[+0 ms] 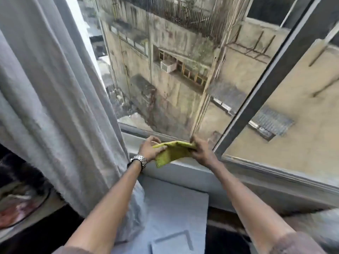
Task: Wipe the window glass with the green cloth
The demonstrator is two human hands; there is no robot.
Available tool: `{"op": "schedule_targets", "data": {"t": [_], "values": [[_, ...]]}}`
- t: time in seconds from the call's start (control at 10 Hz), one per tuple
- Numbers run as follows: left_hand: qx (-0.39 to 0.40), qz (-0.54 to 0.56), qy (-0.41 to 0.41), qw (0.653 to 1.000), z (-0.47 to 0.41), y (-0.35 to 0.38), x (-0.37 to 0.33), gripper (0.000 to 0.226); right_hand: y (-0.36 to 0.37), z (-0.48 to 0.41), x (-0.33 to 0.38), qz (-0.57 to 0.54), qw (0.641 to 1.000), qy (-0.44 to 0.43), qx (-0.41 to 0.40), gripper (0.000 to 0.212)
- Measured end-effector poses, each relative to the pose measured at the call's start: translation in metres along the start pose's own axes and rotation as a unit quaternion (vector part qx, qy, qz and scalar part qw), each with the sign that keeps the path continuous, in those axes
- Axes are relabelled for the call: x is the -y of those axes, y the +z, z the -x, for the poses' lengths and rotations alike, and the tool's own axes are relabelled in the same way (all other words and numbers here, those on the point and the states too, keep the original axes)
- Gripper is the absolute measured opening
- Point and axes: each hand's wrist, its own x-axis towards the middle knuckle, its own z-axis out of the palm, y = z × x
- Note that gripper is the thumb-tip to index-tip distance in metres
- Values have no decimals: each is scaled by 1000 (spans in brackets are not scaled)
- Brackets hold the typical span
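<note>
**Green cloth held at the sill**

Green cloth hangs stretched between my two hands, just above the window sill and in front of the window glass. My left hand pinches its left edge; my right hand is closed around its right end. A metal watch sits on my left wrist, beside the grey curtain. No writing or brand is legible anywhere.

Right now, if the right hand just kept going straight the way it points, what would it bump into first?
Probably the window glass. The right hand, gripping the green cloth, points forward over the sill toward the pane's bottom edge; depth is hard to judge.
</note>
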Motion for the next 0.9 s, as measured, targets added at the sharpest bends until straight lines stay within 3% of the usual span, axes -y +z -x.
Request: {"op": "schedule_targets", "data": {"t": [0.2,0.3,0.4,0.5,0.6,0.7,0.8,0.9], "values": [[8,81,-251,965,71,99,225,35,221,81,-123,-106,967,148,176,39],[-27,99,-308,946,96,153,314,46,305,120,-168,-136,947,194,219,46],[-14,29,-350,936,121,194,386,33,369,151,-205,-123,941,211,236,41],[0,-90,-324,942,142,223,446,21,423,168,-238,-42,959,150,238,29],[65,-256,-227,937,159,244,489,21,464,179,-263,59,964,55,252,23],[121,-328,-170,921,169,258,512,35,480,186,-270,125,955,-22,267,22],[185,-434,-100,876,176,265,509,60,476,189,-274,263,904,-96,322,35],[211,-462,-127,852,175,265,505,69,471,182,-276,296,895,-138,304,42]]}}
